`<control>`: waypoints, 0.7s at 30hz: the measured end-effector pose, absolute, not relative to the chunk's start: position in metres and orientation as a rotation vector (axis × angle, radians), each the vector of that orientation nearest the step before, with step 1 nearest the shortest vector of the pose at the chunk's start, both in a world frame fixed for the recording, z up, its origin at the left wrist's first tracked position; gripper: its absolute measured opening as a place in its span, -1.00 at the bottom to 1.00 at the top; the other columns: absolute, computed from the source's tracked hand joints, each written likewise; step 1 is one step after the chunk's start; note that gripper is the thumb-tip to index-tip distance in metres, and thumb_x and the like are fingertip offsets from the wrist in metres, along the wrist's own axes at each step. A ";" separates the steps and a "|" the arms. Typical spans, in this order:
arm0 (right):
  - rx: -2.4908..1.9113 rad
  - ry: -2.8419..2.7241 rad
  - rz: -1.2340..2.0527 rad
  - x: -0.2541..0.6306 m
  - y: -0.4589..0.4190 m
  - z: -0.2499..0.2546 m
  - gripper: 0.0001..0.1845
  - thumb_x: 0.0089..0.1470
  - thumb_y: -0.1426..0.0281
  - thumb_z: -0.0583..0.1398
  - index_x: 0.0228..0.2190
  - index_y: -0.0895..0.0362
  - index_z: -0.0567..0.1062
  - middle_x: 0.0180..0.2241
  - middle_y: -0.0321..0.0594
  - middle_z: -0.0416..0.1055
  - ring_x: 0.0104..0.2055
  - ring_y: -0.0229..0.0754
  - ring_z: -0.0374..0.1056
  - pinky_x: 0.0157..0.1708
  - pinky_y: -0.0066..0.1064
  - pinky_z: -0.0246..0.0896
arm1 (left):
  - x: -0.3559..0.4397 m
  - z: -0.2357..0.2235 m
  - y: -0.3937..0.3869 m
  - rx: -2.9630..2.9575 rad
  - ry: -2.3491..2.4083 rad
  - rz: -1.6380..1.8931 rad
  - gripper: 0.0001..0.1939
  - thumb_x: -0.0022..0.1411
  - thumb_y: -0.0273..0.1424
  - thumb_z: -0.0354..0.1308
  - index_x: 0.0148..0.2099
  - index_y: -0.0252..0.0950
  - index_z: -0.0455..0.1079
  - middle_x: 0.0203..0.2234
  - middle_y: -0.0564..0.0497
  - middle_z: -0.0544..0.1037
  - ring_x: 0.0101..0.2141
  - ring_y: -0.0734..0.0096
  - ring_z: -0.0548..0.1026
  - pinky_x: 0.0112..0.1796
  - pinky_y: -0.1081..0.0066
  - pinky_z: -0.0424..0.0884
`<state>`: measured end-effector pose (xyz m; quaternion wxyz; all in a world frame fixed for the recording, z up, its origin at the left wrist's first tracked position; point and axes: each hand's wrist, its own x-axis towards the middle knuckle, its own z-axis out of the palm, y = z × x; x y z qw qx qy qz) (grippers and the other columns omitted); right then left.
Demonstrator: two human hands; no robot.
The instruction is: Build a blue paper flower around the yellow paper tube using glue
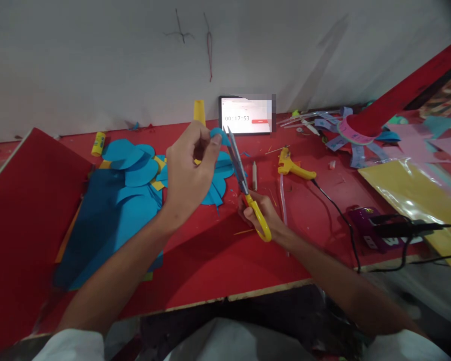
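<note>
Between the thumb and fingers of my left hand [191, 168] is a small blue paper piece [218, 134], raised above the table. My right hand [261, 210] grips a pair of scissors [240, 168] with yellow handles, the blades pointing up beside the paper's right edge. Whether the blades touch the paper I cannot tell. Below and behind my left hand lie blue paper petals [216, 188], partly hidden by it. To the left, several rounded blue paper cutouts [141, 170] overlap on larger blue sheets [97, 225].
A yellow glue gun [295, 168] with a black cord lies at the right. A glue stick [98, 144] stands at the back left. A tablet [246, 116] leans on the wall. Red board [30, 210] rises at the left; a purple box [372, 228] sits at the right.
</note>
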<state>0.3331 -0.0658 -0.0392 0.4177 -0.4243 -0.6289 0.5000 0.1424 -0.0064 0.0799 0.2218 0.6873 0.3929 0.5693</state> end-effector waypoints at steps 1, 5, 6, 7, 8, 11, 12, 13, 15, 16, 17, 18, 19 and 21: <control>-1.066 -1.580 1.256 0.333 -0.066 -0.039 -0.22 0.05 -0.44 0.11 -0.42 0.06 0.25 -0.54 -0.41 0.10 -0.51 -0.32 -0.04 -0.53 -0.40 -0.14 | 0.142 0.081 -0.006 1.899 1.091 1.577 -0.64 0.43 -0.11 0.25 -0.35 -0.18 0.32 -0.58 0.13 0.34 -0.53 0.48 0.32 -0.48 0.35 0.23; -1.080 -1.588 1.260 0.333 -0.067 -0.036 -0.21 0.04 -0.45 0.10 -0.42 0.06 0.26 -0.54 -0.40 0.13 -0.51 -0.32 -0.02 -0.52 -0.40 -0.13 | 0.143 0.081 -0.007 1.895 1.096 1.568 -0.64 0.44 -0.14 0.24 -0.37 -0.18 0.29 -0.57 0.13 0.35 -0.53 0.48 0.32 -0.48 0.35 0.24; -1.089 -1.584 1.256 0.333 -0.066 -0.036 -0.21 0.03 -0.45 0.10 -0.42 0.05 0.26 -0.54 -0.40 0.12 -0.51 -0.31 -0.02 -0.53 -0.40 -0.13 | 0.144 0.081 -0.007 1.893 1.094 1.560 -0.64 0.44 -0.14 0.24 -0.36 -0.18 0.30 -0.57 0.13 0.35 -0.52 0.49 0.33 -0.47 0.36 0.24; -1.098 -1.580 1.252 0.333 -0.066 -0.036 -0.21 0.03 -0.46 0.10 -0.42 0.05 0.26 -0.54 -0.40 0.12 -0.51 -0.31 -0.02 -0.53 -0.40 -0.13 | 0.144 0.081 -0.007 1.892 1.091 1.552 -0.65 0.43 -0.14 0.24 -0.36 -0.18 0.31 -0.56 0.13 0.36 -0.52 0.49 0.33 -0.47 0.37 0.25; -1.105 -1.576 1.250 0.333 -0.066 -0.036 -0.21 0.03 -0.45 0.11 -0.42 0.05 0.25 -0.55 -0.41 0.11 -0.51 -0.31 -0.03 -0.53 -0.40 -0.14 | 0.145 0.080 -0.008 1.891 1.088 1.544 -0.66 0.43 -0.15 0.25 -0.35 -0.18 0.32 -0.56 0.13 0.36 -0.51 0.49 0.34 -0.47 0.37 0.25; -1.114 -1.573 1.253 0.333 -0.066 -0.035 -0.22 0.03 -0.45 0.11 -0.42 0.05 0.25 -0.54 -0.40 0.11 -0.51 -0.31 -0.03 -0.53 -0.40 -0.14 | 0.146 0.079 -0.008 1.894 1.086 1.521 -0.67 0.41 -0.16 0.26 -0.34 -0.20 0.34 -0.55 0.13 0.38 -0.51 0.50 0.36 -0.47 0.40 0.26; -1.115 -1.577 1.257 0.333 -0.066 -0.035 -0.21 0.03 -0.45 0.11 -0.42 0.05 0.26 -0.54 -0.40 0.12 -0.51 -0.30 -0.02 -0.53 -0.40 -0.13 | 0.147 0.079 -0.008 1.895 1.088 1.513 -0.68 0.41 -0.15 0.27 -0.34 -0.20 0.34 -0.55 0.13 0.38 -0.51 0.50 0.36 -0.47 0.41 0.27; -1.118 -1.579 1.256 0.333 -0.066 -0.035 -0.21 0.03 -0.46 0.11 -0.42 0.05 0.26 -0.54 -0.39 0.13 -0.51 -0.30 -0.01 -0.53 -0.40 -0.12 | 0.147 0.079 -0.007 1.897 1.090 1.505 -0.68 0.40 -0.15 0.27 -0.33 -0.20 0.35 -0.55 0.13 0.38 -0.51 0.50 0.37 -0.47 0.42 0.27; -1.123 -1.582 1.251 0.333 -0.066 -0.034 -0.21 0.03 -0.46 0.10 -0.42 0.05 0.27 -0.54 -0.39 0.13 -0.51 -0.30 -0.01 -0.53 -0.40 -0.11 | 0.147 0.078 -0.007 1.903 1.093 1.491 -0.69 0.40 -0.14 0.27 -0.32 -0.20 0.36 -0.55 0.13 0.39 -0.51 0.50 0.38 -0.47 0.43 0.28; -1.123 -1.582 1.249 0.333 -0.067 -0.034 -0.21 0.03 -0.46 0.10 -0.42 0.05 0.27 -0.54 -0.39 0.13 -0.51 -0.30 -0.01 -0.53 -0.40 -0.11 | 0.147 0.078 -0.007 1.907 1.096 1.487 -0.69 0.39 -0.13 0.27 -0.31 -0.20 0.37 -0.54 0.13 0.39 -0.51 0.50 0.38 -0.47 0.43 0.29; -1.121 -1.579 1.246 0.333 -0.067 -0.034 -0.22 0.04 -0.45 0.10 -0.42 0.05 0.28 -0.55 -0.40 0.12 -0.51 -0.30 -0.01 -0.53 -0.40 -0.11 | 0.147 0.077 -0.007 1.910 1.098 1.484 -0.69 0.39 -0.13 0.27 -0.31 -0.20 0.37 -0.54 0.13 0.40 -0.51 0.51 0.38 -0.47 0.43 0.29; -1.118 -1.580 1.247 0.333 -0.067 -0.034 -0.22 0.05 -0.44 0.11 -0.41 0.05 0.28 -0.55 -0.40 0.12 -0.51 -0.30 -0.02 -0.53 -0.40 -0.11 | 0.147 0.077 -0.007 1.914 1.100 1.482 -0.69 0.39 -0.13 0.27 -0.31 -0.20 0.38 -0.54 0.13 0.40 -0.51 0.51 0.38 -0.47 0.43 0.29; -1.114 -1.580 1.247 0.333 -0.067 -0.034 -0.23 0.06 -0.44 0.11 -0.41 0.06 0.29 -0.55 -0.40 0.11 -0.51 -0.30 -0.02 -0.53 -0.40 -0.12 | 0.147 0.077 -0.006 1.917 1.102 1.481 -0.70 0.39 -0.13 0.28 -0.30 -0.20 0.39 -0.54 0.13 0.40 -0.51 0.51 0.38 -0.47 0.43 0.30; -1.105 -1.580 1.245 0.334 -0.067 -0.035 -0.24 0.07 -0.42 0.11 -0.41 0.06 0.29 -0.55 -0.40 0.11 -0.51 -0.31 -0.03 -0.53 -0.40 -0.13 | 0.147 0.077 -0.006 1.919 1.112 1.480 -0.71 0.39 -0.14 0.27 -0.30 -0.20 0.40 -0.54 0.13 0.40 -0.52 0.51 0.37 -0.48 0.43 0.30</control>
